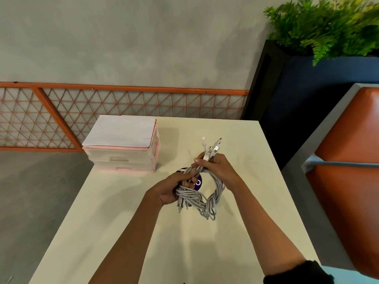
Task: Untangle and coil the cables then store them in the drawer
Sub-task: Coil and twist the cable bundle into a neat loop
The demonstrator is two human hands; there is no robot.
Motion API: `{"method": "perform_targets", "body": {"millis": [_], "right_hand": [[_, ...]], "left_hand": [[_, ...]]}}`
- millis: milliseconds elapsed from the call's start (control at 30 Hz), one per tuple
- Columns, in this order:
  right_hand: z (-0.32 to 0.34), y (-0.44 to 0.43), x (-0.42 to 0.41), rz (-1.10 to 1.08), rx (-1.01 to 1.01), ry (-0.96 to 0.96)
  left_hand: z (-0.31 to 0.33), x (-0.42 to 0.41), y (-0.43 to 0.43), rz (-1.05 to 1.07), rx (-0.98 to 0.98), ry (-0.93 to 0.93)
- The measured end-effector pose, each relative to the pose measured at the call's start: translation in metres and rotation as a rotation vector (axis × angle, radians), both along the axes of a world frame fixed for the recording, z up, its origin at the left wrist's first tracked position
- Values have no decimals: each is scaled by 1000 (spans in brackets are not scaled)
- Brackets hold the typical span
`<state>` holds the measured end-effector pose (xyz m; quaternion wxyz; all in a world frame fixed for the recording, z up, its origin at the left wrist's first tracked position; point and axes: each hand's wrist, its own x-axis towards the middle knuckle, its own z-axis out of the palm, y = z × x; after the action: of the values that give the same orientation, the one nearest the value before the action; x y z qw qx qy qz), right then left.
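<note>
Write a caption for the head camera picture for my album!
The left hand and right hand grip a coiled bundle of white cables over a cream table, near pink drawers.

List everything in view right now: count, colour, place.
cables: several, white-grey, one coiled bundle held above the table
drawer unit: one, clear with pink frame, table's far left, drawers closed
paper: white, one sheet or stack, on the drawer unit
disc: one, purple, behind the bundle, partly hidden
table: one, cream, centre
railing: one, orange lattice, behind the table
plant: one, green, top right, in dark planter
seat: one, orange, right edge
hands: two; left hand grips the coil, right hand grips near the plug ends
</note>
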<state>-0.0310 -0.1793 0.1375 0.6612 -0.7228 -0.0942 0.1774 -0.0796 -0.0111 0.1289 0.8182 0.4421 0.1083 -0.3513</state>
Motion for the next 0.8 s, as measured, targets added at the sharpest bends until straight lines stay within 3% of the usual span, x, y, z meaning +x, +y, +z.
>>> {"method": "perform_targets", "body": {"millis": [233, 367, 500, 633, 700, 800], "right_hand": [[-2, 15, 1, -362, -195, -151], [4, 24, 3, -542, -344, -255], [8, 21, 11, -533, -328, -186], [0, 21, 12, -514, -447, -278], [-3, 19, 15, -489, -553, -227], [2, 16, 23, -398, -740, 64]], "left_hand": [[6, 6, -10, -66, 331, -220], [3, 10, -20, 27, 561, -376], [-4, 10, -19, 89, 717, -473], [-13, 8, -17, 130, 917, -604], [-15, 8, -19, 150, 945, -695], [-17, 7, -18, 151, 998, -869]]}}
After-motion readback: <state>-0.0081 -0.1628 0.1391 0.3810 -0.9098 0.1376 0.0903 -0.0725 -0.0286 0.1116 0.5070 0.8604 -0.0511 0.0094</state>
